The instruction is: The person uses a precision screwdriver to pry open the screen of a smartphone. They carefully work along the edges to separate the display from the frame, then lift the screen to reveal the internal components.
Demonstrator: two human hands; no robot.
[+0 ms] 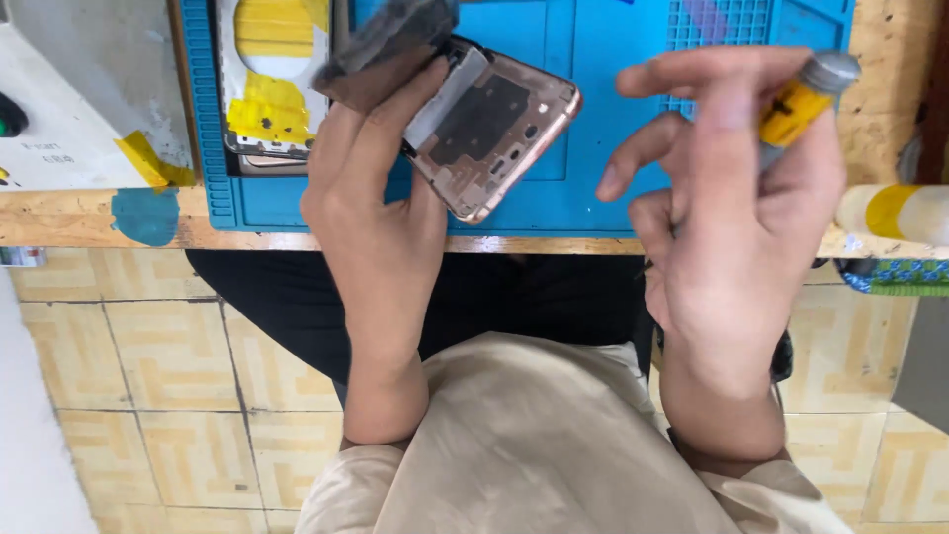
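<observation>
Left hand (381, 213) grips an opened rose-gold phone (491, 129) above the blue mat (583, 119), long axis slanting far-left to near-right, while right hand (736, 213), just right, clasps a yellow-handled screwdriver (803, 99).

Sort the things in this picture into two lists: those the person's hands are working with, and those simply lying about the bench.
In hand:
- opened phone frame, rose-gold edged, held by the left hand
- dark peeled-back panel at that hand's fingertips
- yellow-handled screwdriver, held in the right hand

Lying about:
- second phone part with yellow tape
- blue work mat
- white and yellow roll
</observation>
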